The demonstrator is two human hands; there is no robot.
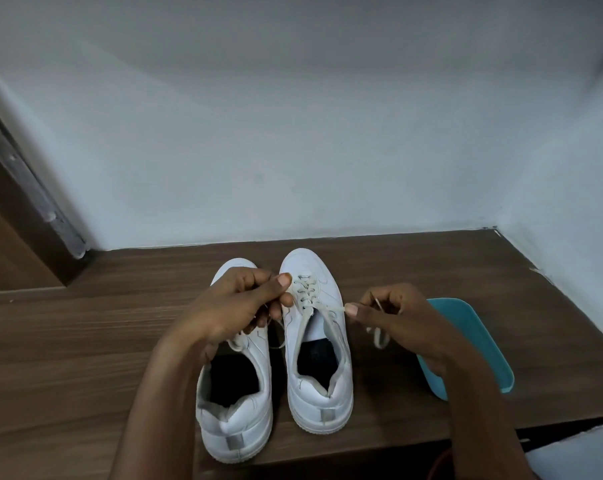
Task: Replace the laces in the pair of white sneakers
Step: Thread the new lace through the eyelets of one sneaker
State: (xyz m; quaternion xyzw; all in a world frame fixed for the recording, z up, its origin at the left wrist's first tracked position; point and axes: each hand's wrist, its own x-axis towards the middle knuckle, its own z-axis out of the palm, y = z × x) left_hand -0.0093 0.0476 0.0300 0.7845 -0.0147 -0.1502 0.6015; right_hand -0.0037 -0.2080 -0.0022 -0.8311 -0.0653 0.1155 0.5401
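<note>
1. Right hand (397, 320): thumb and forefinger are pinched together on the lace (329, 309), just right of the right sneaker (319, 386), with the other fingers curled in. The strand runs from the pinch across to that sneaker's right eyelet row. A loose tail hangs below the hand.
2. Left hand (244, 306): at the right sneaker's left side, toward its toe end. The fingers are curled and the thumb is pressed against the forefinger. It appears to pinch the other run of the lace, though the fingers mostly hide the contact. A slack loop trails out beneath it, left of the right sneaker.
3. Lace: flat and off-white, crossed through the eyelets at the toe end of the right sneaker. The eyelets nearer the collar are bare. Whether it is going in or coming out cannot be told.
   - Handling, as a judgement: light, soft and limp, so it cannot be pushed along its length.
   - Best pinched close to the tip and fed or drawn from there.
   - The flat weave is likely to twist if pulled carelessly.
4. Right sneaker: upright on its sole, toe pointing away from the person, tongue exposed. It is probably light with a smooth upper, so a firm tug could slide it. Steadying it at the side wall or heel seems wise.
5. Left sneaker (237, 410): just left of the right sneaker and parallel to it. Its eyelets are hidden under the left hand.
6. Teal tray (483, 341): right of the right sneaker, beyond the right hand, with nothing visible in it. Everything rests on the wooden table (85, 341).
</note>
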